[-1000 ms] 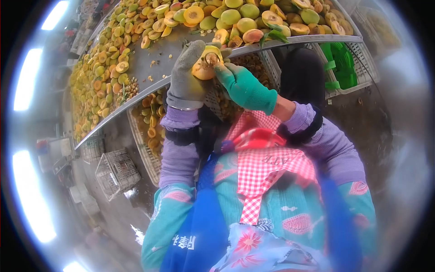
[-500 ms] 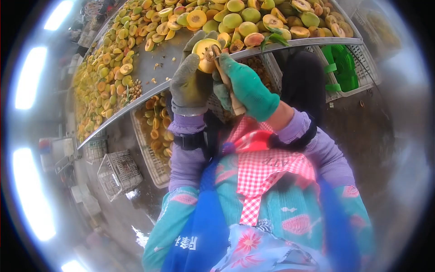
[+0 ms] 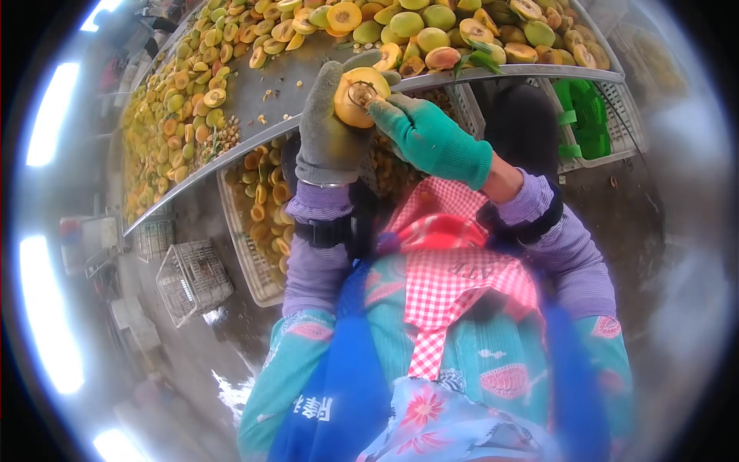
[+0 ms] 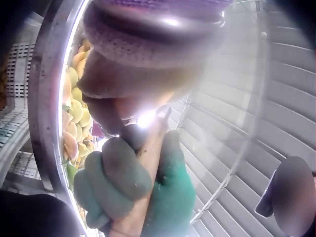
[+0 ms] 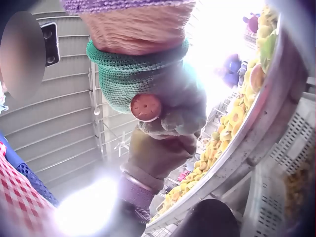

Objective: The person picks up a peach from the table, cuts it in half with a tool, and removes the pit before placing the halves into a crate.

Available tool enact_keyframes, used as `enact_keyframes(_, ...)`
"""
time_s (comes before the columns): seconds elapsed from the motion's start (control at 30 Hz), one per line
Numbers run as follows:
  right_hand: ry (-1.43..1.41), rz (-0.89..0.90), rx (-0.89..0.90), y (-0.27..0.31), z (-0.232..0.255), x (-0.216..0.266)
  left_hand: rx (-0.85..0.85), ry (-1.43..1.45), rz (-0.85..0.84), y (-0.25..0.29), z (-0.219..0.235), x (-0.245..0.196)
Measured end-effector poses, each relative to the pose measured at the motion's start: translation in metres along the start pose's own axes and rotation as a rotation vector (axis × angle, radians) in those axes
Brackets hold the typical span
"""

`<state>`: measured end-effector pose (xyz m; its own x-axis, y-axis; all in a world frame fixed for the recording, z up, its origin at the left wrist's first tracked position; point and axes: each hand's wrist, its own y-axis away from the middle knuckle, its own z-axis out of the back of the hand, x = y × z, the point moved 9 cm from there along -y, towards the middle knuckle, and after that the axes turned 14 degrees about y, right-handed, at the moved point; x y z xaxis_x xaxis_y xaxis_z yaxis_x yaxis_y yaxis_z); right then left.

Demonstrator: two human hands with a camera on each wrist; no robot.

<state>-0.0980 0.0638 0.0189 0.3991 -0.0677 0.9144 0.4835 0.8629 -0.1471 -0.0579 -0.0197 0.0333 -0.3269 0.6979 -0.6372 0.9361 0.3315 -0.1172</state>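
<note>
My left hand (image 3: pixel 329 127), in a grey knit glove, grips a yellow peach half (image 3: pixel 350 112) above the metal table's near edge, cut face toward me. My right hand (image 3: pixel 443 140), in a green glove, holds a wooden-handled pitting tool (image 4: pixel 152 160) with its fingers wrapped round the handle. The handle's round butt (image 5: pixel 146 107) sticks out of the fist in the right wrist view. At the middle of the cut face, the tool's thin curved metal end sits around the brown pit area. In the head view the right hand hides most of the handle.
The metal table (image 3: pixel 296 77) carries a heap of halved and whole peaches (image 3: pixel 431 35), with pit scraps near its edge. Below stand a crate of peach halves (image 3: pixel 258 266) and a white crate (image 3: pixel 593 158) with green plastic. Another crate (image 3: pixel 192 281) rests on the floor.
Half a second ago the right hand was turned so the wooden handle showed; it has since rotated, covering the handle. The left hand has tilted the peach half, and both hands stay together.
</note>
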Motion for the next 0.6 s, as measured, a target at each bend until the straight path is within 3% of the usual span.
enact_keyframes(0.1,-0.139,-0.064,0.056,0.004,-0.004,0.001,0.001,-0.116,-0.017,-0.001,0.011,0.0)
enact_keyframes(0.17,-0.173,-0.075,0.074,0.007,-0.009,-0.004,-0.03,-0.504,0.08,-0.002,0.018,0.001)
enact_keyframes(0.23,-0.15,-0.055,0.064,0.008,-0.015,-0.012,-0.044,-0.618,0.198,-0.006,0.025,0.003)
enact_keyframes(0.3,-0.344,-0.164,0.104,0.02,-0.021,-0.015,-0.042,-0.456,0.323,-0.012,0.028,0.01)
enact_keyframes(0.4,-0.656,-0.337,0.177,0.024,-0.02,-0.023,-0.164,-0.356,-0.005,-0.002,0.008,-0.007)
enact_keyframes(0.43,-0.769,-0.397,0.205,0.024,-0.023,-0.028,-0.218,-0.46,-0.147,0.0,0.009,-0.01)
enact_keyframes(0.5,-0.648,-0.383,0.149,0.015,-0.021,-0.036,-0.318,-0.659,-0.437,0.01,0.013,-0.015)
enact_keyframes(0.53,-0.576,-0.377,0.123,0.013,-0.019,-0.039,-0.289,-0.781,-0.429,0.009,0.01,-0.015)
enact_keyframes(0.6,-0.341,-0.168,-0.034,0.011,-0.009,-0.03,-0.247,-0.895,-0.396,0.007,0.009,-0.017)
